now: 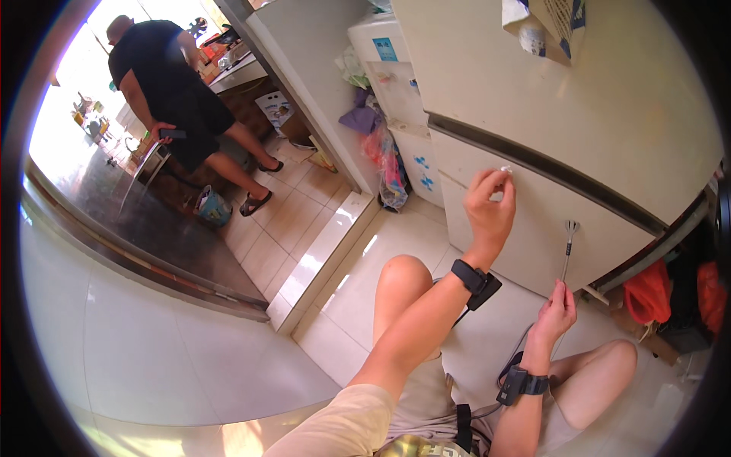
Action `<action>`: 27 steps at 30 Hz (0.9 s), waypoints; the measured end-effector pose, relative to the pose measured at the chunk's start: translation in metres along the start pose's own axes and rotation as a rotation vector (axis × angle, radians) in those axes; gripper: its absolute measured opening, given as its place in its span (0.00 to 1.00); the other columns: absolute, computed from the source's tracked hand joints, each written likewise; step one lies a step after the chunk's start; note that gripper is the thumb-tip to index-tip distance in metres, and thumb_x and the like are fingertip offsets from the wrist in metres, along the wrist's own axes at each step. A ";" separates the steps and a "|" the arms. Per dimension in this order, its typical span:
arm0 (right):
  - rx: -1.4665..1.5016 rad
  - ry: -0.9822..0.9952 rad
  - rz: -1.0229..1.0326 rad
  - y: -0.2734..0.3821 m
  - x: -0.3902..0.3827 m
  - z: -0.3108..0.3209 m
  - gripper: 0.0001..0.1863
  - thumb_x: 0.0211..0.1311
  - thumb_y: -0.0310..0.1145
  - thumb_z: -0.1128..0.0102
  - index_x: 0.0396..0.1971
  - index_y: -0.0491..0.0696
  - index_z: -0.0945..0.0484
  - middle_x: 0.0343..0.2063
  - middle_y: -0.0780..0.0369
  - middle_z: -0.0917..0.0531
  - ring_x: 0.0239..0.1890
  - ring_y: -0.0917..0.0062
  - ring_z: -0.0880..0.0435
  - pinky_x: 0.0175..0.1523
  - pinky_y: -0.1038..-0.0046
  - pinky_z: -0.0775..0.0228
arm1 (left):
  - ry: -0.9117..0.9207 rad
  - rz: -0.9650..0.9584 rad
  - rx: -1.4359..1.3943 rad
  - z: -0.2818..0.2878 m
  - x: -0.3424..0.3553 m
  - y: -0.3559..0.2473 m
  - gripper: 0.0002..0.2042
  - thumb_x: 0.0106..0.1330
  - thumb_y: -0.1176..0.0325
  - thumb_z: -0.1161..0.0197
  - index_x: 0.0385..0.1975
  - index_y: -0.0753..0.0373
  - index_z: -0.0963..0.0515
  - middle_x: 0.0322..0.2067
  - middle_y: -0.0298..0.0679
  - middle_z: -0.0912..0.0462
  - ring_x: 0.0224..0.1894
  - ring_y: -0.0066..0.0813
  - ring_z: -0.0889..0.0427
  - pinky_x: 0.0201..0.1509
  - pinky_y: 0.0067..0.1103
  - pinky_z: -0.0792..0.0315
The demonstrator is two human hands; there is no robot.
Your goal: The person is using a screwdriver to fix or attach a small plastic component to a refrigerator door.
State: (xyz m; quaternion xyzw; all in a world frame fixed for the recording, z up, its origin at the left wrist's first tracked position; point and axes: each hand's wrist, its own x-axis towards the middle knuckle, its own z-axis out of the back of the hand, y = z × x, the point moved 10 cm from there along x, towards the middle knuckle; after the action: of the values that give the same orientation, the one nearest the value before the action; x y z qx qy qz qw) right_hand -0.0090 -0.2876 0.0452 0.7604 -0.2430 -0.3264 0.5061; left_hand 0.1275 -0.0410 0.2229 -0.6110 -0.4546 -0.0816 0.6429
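My left hand (488,209) is raised before the pale lower door of a fridge (487,156), just below the dark slanting handle groove. Its thumb and fingers are pinched together on a small whitish bit (505,169), too small to name. Lower and to the right, my right hand (556,311) grips the lower end of a thin back scratcher (567,247). Its metal rod points up, with a flat claw-like head at the top and a dark band beneath. The head is in front of the lower door; I cannot tell if it touches. Black straps with small boxes circle both my wrists.
A white water dispenser (387,68) stands left of the fridge, with plastic bags (384,156) beside it. Red bags (647,293) lie at the right. A raised tiled step (324,255) leads to a kitchen, where another person (171,84) stands holding a phone near a bucket (212,206).
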 end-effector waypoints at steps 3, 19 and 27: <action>0.011 0.034 0.015 0.002 0.001 -0.013 0.09 0.68 0.34 0.38 0.40 0.44 0.16 0.18 0.77 0.33 0.15 0.94 0.45 0.19 0.84 0.59 | -0.012 0.044 -0.018 0.000 -0.005 0.004 0.04 0.60 0.81 0.33 0.34 0.69 0.17 0.35 0.42 0.17 0.30 0.26 0.17 0.33 0.18 0.21; -0.005 0.139 -0.023 0.008 -0.003 -0.034 0.08 0.66 0.32 0.37 0.36 0.42 0.17 0.17 0.75 0.33 0.15 0.93 0.43 0.19 0.83 0.58 | 0.068 0.036 0.025 -0.012 -0.020 0.008 0.06 0.59 0.82 0.33 0.35 0.69 0.17 0.37 0.42 0.17 0.32 0.25 0.16 0.33 0.17 0.20; -0.023 0.016 -0.073 -0.007 -0.002 0.006 0.07 0.66 0.31 0.36 0.33 0.43 0.18 0.17 0.75 0.34 0.14 0.93 0.43 0.18 0.84 0.59 | 0.157 0.109 0.050 -0.019 -0.031 0.010 0.04 0.60 0.81 0.34 0.34 0.71 0.17 0.35 0.42 0.17 0.30 0.26 0.15 0.33 0.17 0.19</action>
State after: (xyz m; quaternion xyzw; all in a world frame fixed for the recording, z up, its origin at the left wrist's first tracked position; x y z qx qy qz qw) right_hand -0.0141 -0.2874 0.0371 0.7654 -0.2075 -0.3413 0.5046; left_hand 0.1259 -0.0687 0.1977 -0.6104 -0.3709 -0.0828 0.6950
